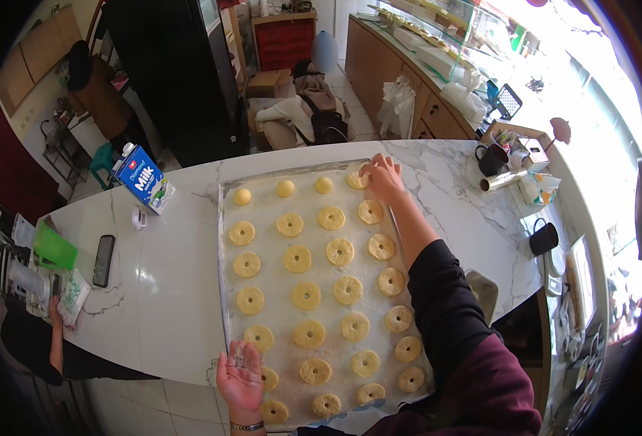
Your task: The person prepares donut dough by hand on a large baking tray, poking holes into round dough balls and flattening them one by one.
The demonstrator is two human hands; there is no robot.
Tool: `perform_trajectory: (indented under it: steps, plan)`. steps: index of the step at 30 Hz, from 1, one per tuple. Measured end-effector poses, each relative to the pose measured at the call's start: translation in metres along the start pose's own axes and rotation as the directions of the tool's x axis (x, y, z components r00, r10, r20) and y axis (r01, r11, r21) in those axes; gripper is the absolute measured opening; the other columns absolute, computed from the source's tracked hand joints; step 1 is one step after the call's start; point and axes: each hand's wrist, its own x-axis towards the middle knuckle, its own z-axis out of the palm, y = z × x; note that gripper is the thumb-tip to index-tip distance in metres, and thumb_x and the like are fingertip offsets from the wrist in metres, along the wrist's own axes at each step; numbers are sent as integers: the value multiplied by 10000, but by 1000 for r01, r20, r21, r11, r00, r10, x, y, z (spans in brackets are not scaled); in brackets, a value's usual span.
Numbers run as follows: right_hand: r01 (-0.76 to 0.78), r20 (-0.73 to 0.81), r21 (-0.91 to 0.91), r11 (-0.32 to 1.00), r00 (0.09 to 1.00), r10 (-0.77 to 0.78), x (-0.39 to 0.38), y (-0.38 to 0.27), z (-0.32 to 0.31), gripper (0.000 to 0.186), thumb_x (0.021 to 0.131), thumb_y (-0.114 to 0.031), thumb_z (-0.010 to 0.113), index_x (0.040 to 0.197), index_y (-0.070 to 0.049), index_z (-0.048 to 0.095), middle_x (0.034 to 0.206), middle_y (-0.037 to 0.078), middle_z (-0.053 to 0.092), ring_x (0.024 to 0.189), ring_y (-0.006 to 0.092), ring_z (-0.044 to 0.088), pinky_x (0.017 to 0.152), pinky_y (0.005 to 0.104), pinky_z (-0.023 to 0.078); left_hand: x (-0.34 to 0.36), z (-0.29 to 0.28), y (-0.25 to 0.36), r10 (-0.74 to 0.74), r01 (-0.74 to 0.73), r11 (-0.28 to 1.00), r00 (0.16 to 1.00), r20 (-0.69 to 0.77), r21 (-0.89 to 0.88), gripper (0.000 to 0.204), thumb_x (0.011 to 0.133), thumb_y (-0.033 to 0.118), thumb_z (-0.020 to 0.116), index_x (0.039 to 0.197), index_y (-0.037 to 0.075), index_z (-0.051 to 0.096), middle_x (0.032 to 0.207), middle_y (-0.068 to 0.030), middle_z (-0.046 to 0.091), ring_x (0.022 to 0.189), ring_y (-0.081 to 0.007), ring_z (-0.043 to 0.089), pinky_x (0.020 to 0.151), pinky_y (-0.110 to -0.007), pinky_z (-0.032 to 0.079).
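Note:
A large tray (pixel 223 291) lined with pale paper lies before me on the counter. Most of the dough on it is flattened rings, such as one dough ring (pixel 297 259) near the middle. Three round dough balls, among them a dough ball (pixel 285 188), sit in the farthest row. At that row's right end, my right hand (pixel 383 178) has its fingers bent down onto a flattened dough piece (pixel 355 180), partly covering it. My left hand (pixel 239 378) is open, palm up and dusted with flour, over the tray's near left side; nothing lies in it.
On the marble counter stand a blue milk carton (pixel 144 178), a phone (pixel 103 260), a green container (pixel 55 245) and a dark mug (pixel 543 237). A metal pan (pixel 482 292) sits beside my right arm. Another person's arm (pixel 56 341) reaches in at left; two people are beyond the counter.

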Motion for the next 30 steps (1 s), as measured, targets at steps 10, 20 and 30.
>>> perform_trajectory:
  steps: [10,20,30]
  plan:
    - [-10,206,-119,993,978,34,0,-10,4,251,737,-131,589,946,-248,666,1097,21,444,1102,195,380,864,409,279,-1,-1,-1,11,-12,999,1000,19,40,322,928,250,432,1071,1,577,1023,-117,648,1044,-258,582,942,-396,456]
    - [-10,291,-273,962,952,93,1,-26,22,434,794,-226,527,1176,-22,538,1263,127,386,1192,252,343,919,467,298,-21,42,-17,141,-22,912,954,-263,411,530,936,366,406,1286,-30,370,1288,-203,462,1197,-337,433,1047,-472,300]
    - [224,213,748,624,810,-547,-99,-155,-50,224,849,-286,553,953,-100,625,1128,123,483,1095,321,426,924,430,353,1,40,-42,-95,-15,878,974,204,478,431,968,278,355,1270,-24,411,1272,-203,478,1207,-330,429,1051,-454,309]
